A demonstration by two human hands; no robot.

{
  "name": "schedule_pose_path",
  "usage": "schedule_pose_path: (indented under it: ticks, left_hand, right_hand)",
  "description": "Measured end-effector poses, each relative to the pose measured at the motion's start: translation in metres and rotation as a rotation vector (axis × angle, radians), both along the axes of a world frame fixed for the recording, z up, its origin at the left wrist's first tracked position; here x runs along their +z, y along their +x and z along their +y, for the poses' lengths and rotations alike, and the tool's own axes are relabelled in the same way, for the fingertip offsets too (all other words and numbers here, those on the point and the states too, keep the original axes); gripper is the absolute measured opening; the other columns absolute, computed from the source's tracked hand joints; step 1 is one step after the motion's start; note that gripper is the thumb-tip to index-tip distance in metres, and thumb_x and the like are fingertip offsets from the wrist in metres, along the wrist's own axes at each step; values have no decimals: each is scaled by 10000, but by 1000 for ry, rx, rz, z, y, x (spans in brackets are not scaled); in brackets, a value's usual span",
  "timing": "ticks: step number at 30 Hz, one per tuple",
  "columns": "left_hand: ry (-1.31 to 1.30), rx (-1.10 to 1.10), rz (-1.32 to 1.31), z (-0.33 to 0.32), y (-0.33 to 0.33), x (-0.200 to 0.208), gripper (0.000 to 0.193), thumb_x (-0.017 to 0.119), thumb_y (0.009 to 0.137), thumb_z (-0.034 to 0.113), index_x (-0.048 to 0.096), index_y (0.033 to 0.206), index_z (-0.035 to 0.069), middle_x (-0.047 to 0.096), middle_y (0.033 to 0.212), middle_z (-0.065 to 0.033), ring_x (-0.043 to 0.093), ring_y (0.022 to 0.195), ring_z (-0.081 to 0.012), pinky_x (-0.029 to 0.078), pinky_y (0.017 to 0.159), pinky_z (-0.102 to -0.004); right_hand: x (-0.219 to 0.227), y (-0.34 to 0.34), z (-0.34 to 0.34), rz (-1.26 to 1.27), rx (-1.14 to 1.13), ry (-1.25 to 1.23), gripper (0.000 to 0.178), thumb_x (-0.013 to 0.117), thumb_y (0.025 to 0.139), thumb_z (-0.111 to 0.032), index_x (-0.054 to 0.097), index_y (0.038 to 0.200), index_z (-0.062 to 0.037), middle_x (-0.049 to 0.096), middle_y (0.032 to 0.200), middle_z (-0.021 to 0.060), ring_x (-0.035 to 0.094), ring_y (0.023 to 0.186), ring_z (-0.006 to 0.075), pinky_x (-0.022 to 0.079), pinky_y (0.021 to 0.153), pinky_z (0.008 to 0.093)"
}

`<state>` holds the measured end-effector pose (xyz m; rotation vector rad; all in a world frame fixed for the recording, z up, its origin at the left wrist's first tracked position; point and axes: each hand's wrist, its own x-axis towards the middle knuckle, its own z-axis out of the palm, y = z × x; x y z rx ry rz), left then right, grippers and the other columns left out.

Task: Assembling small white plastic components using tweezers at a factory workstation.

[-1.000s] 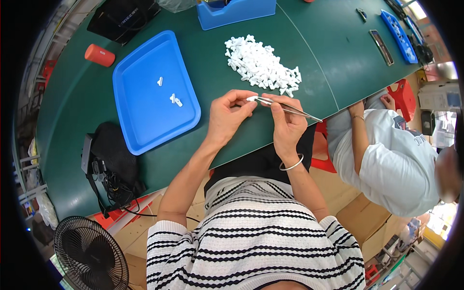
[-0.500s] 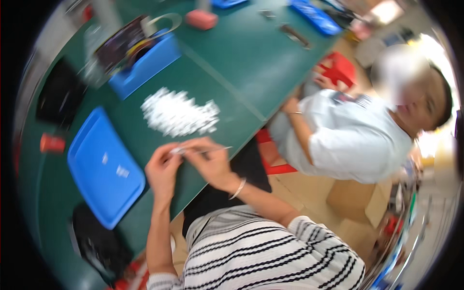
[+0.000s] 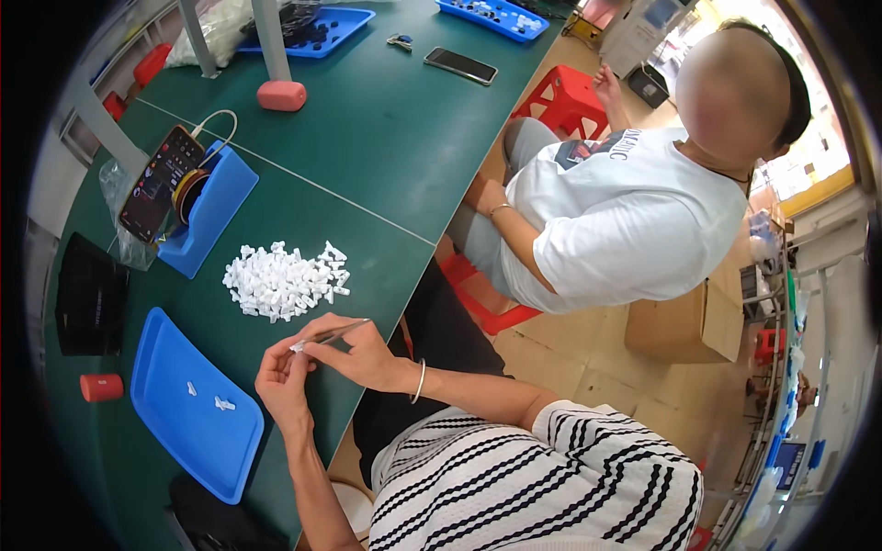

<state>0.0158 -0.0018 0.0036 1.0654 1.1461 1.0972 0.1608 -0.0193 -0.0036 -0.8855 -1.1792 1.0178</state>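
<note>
My left hand (image 3: pixel 283 375) is closed, pinching a small white plastic part (image 3: pixel 297 348) between its fingertips. Close against it, my right hand (image 3: pixel 356 354) is closed around a pair of metal tweezers (image 3: pixel 342 331), whose back end points up to the right. The tweezers' tips are hidden at the white part. Just beyond both hands lies a heap of similar white plastic parts (image 3: pixel 285 280) on the green table. Left of my left hand, a blue tray (image 3: pixel 197 441) carries a few small white pieces (image 3: pixel 224 404).
A blue box (image 3: pixel 220 207) with a propped phone (image 3: pixel 161 184) stands beyond the heap. A red cylinder (image 3: pixel 101 387) is beside the tray. Another phone (image 3: pixel 461 65) lies farther off. To the right, a person in a white shirt (image 3: pixel 643 220) sits on a red stool (image 3: pixel 496 308).
The view has shifted and become sharper, so the table items sit elsewhere in the picture. Both hands stay together at the small white part, and the seated person has a hand raised.
</note>
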Motion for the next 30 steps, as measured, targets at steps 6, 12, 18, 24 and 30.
schedule_pose_path:
  ticks: [6, 12, 18, 24, 30]
  left_hand:
    - [-20, -40, -7, 2, -4, -4, 161, 619, 886, 39, 614, 1043, 1, 657, 874, -39, 594, 721, -66, 464, 623, -179]
    - [-16, 10, 55, -2, -4, -3, 143, 599, 882, 27, 636, 1017, -3, 641, 892, -40, 555, 706, -64, 449, 605, -188]
    - [57, -20, 72, -3, -3, -7, 169, 600, 914, 99, 655, 1045, 9, 611, 830, 12, 468, 642, -28, 392, 578, -171]
    - [52, -57, 82, -3, -8, -8, 168, 587, 901, 49, 650, 1049, -1, 617, 925, -19, 508, 711, -57, 417, 614, -182]
    - [28, -29, 8, -4, -11, -8, 208, 605, 884, 24, 616, 1089, -11, 628, 943, -44, 536, 721, -64, 438, 627, -178]
  right_hand:
    - [-3, 0, 0, -8, 16, -36, 113, 612, 887, -28, 646, 980, 27, 651, 921, 66, 624, 848, 119, 494, 749, 241]
    - [4, 0, -3, 15, 1, -54, 117, 605, 892, -53, 661, 942, 37, 658, 938, 74, 619, 843, 130, 484, 754, 257]
    - [8, 3, -6, 24, -52, 17, 131, 613, 888, -74, 670, 921, 38, 663, 935, 82, 612, 851, 145, 480, 766, 272]
    - [15, 2, -6, -56, 0, 34, 123, 633, 863, -66, 663, 922, 38, 663, 920, 104, 637, 848, 188, 500, 751, 293]
    - [10, 2, -6, -69, -20, 13, 130, 640, 852, -65, 660, 922, 43, 663, 916, 103, 641, 808, 199, 504, 745, 297]
